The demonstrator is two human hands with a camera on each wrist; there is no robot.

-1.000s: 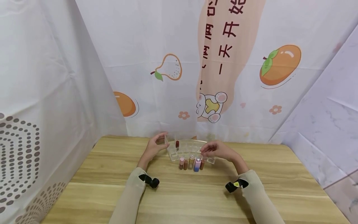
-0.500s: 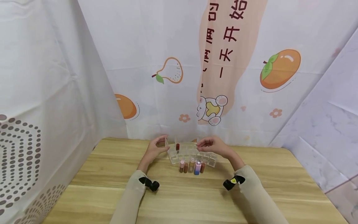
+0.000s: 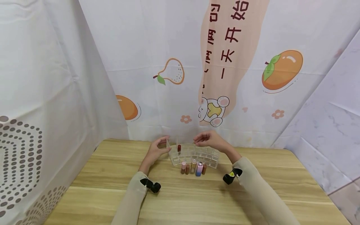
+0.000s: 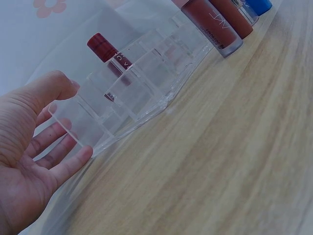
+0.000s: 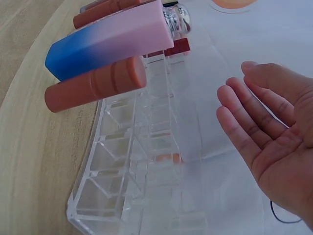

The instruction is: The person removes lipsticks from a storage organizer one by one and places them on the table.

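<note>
My left hand [image 3: 155,151] holds the left end of a clear tiered lipstick organizer [image 4: 146,73], its thumb at the upper edge and its fingers around the side panel. A dark red lipstick [image 4: 108,53] stands in a compartment near that end. Above the organizer's back part, my right hand [image 3: 212,140] hovers with relaxed fingers and nothing in them; the right wrist view shows its palm [image 5: 288,161]. In front of the organizer stand a pink-capped lip gloss [image 3: 183,168], a pink-and-blue square tube [image 5: 112,39], a brown lipstick [image 5: 95,84] and others.
The wooden table [image 3: 180,200] carries everything. A white printed curtain [image 3: 146,93] hangs right behind the organizer, and another dotted cloth [image 3: 19,150] hangs at the left. A black wrist camera [image 3: 229,178] sits on the right sleeve.
My right hand has moved back and slightly left, rising from the organizer's right part. The left hand keeps its hold on the left end. The head view has tilted a little.
</note>
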